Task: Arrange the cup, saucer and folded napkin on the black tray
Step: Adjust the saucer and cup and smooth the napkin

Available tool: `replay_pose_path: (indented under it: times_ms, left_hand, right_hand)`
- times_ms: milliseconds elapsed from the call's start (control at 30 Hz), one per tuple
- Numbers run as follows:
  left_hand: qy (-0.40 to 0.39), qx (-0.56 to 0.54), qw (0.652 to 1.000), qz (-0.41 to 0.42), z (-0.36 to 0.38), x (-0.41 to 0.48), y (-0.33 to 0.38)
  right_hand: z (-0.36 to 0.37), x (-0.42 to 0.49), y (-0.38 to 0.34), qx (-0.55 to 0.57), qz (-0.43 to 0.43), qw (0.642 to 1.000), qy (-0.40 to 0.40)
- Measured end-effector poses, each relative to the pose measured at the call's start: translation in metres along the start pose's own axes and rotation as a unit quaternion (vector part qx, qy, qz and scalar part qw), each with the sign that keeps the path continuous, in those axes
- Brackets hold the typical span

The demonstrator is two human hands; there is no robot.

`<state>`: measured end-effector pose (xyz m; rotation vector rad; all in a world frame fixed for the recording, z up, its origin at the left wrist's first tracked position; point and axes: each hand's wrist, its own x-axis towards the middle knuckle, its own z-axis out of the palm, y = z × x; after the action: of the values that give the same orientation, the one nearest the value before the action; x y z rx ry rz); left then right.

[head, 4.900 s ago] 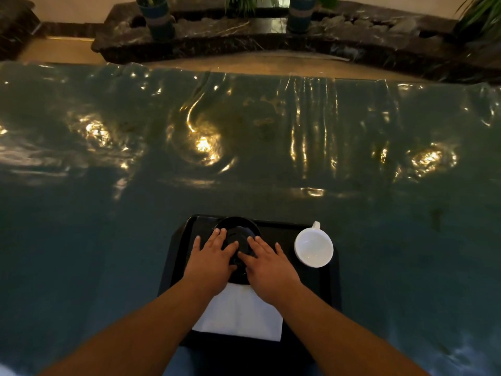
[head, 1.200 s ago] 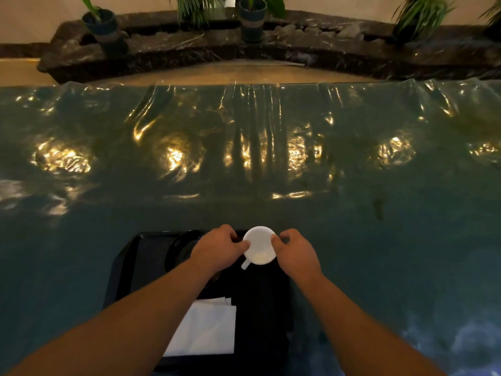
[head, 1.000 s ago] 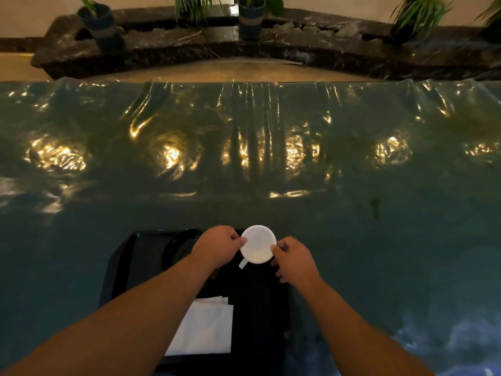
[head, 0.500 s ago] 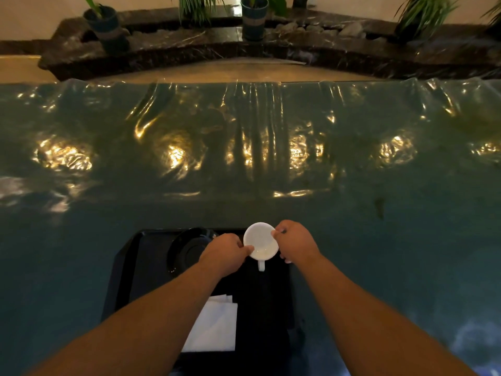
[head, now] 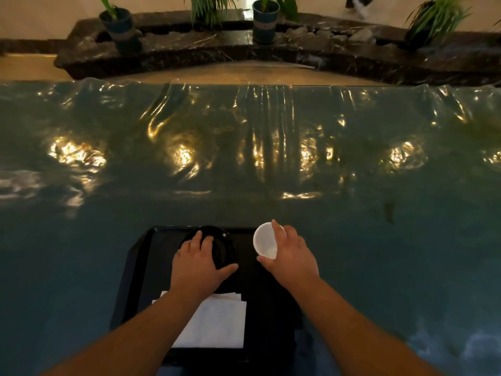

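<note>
A black tray (head: 141, 264) lies on the table close to me. My left hand (head: 196, 264) rests on the black saucer (head: 223, 244) at the tray's far middle, fingers over its top and thumb at its near rim. My right hand (head: 291, 253) grips the white cup (head: 265, 240) by its right side at the tray's far right corner; the cup's handle is hidden. A folded white napkin (head: 217, 321) lies on the near part of the tray, partly under my left forearm.
The table (head: 244, 158) is covered with wrinkled, shiny plastic that reflects lamps. Beyond its far edge runs a dark stone ledge (head: 189, 47) with several potted plants (head: 265, 17). The tray sits near the table's front edge.
My left hand let go of the cup and moved left onto the saucer. My right hand now holds the cup alone, a little further right. The view has shifted left.
</note>
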<state>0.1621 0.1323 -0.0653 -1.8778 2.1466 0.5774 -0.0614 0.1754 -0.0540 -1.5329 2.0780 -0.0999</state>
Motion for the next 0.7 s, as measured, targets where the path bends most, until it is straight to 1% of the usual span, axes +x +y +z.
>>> replay_pose_path:
  times_ms: [67, 133, 400, 700]
  left_hand:
    - [-0.037, 0.037, 0.998, 0.033, 0.000, -0.002, -0.008]
    - [-0.046, 0.045, 0.997, 0.053, -0.001, -0.002, -0.015]
    - [-0.071, 0.040, 0.995, 0.058, -0.004, 0.003, -0.022]
    - [-0.084, 0.048, 0.992, 0.080, -0.004, 0.009, -0.032]
  right_hand:
    - [0.001, 0.001, 0.000, 0.002, 0.004, 1.000, 0.004]
    - [0.000, 0.004, -0.003, 0.006, 0.006, 1.000, 0.004]
    - [0.002, 0.009, -0.019, 0.018, 0.022, 1.000, -0.007]
    - [0.014, 0.016, -0.042, 0.022, 0.010, 1.000, -0.004]
